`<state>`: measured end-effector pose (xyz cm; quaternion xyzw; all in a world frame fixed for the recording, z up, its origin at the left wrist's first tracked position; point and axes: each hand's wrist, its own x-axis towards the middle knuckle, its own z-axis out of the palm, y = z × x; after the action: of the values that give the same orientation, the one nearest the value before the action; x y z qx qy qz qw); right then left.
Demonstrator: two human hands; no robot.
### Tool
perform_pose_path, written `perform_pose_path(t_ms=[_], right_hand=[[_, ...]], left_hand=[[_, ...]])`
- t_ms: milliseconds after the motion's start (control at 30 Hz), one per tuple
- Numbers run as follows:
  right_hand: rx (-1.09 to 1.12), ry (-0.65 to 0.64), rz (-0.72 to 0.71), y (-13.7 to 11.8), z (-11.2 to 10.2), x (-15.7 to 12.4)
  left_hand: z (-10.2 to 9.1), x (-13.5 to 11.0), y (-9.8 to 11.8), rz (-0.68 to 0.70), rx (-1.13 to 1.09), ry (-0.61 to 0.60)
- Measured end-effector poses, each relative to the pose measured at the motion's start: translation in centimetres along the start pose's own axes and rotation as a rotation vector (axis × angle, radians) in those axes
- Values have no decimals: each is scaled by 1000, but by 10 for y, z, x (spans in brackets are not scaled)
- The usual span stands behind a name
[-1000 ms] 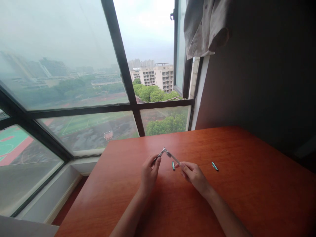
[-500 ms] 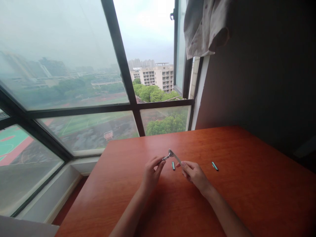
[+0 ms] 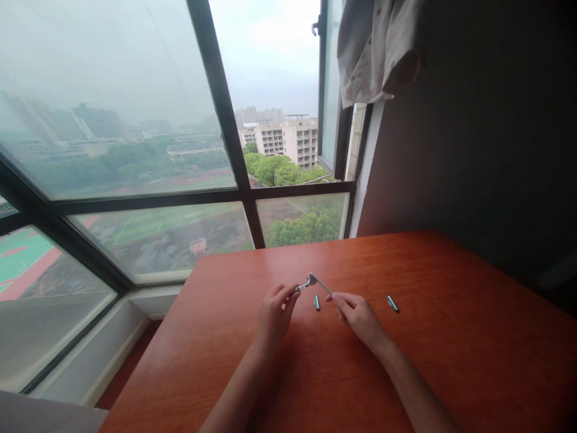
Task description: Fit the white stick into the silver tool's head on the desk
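The razor handle [image 3: 303,286] was up off the worktop [image 3: 451,367], in front of the person, its silver neck slanting up and to the right out of the left hand [image 3: 274,311]. By its look it was light and stiff, probably metal at least along the neck, and smooth enough to slip or roll if held loosely. The sensible hold seemed to be on the shaft, behind the neck, leaving the tip clear; that was where the left grip sat, thumb and fingers pinched together around it, parted only by its thickness.

The right hand [image 3: 356,316] had a similar pinch on the near end of a thin pale stick [image 3: 323,285], thumb on the near side and fingers folded beneath. The stick looked lighter still, fairly rigid, and liable to bend or snap under a hard sideways push. Its far end met the tip of the razor handle in the view, though the join was too small to tell touching from overlapping.

On the worktop, a green-and-black cartridge [image 3: 317,302] lay just below that meeting point, between the two hands, and a second cartridge [image 3: 392,304] lay apart to the right. Neither was in a grip.
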<state>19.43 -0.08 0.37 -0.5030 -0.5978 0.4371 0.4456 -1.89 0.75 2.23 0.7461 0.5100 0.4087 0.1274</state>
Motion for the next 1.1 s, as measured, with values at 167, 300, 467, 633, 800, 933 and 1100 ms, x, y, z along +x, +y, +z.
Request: perform_pose_path(t_ms=[167,300,467,633,800,933,1100], right_hand=[[-175,49,-89,-3,-7,0],[-361,95,-231,-3,-10,-1],[-498,107,-306,0,-10,-1],[-568,62,-320,1,-8,-2],[-613,99,-299,3,-8,-2],[-629,98,-298,3,-9,-2],[-623,132,-310,5,-10,-1]], left_hand=[[-3,0,-5,72,277,-42],[-8,1,-2,138,436,-70],[-14,3,2,186,539,-116],[-15,4,1,170,569,-110],[-12,3,-2,190,559,-113],[-10,2,-3,186,558,-116],[-10,1,-4,187,556,-132]])
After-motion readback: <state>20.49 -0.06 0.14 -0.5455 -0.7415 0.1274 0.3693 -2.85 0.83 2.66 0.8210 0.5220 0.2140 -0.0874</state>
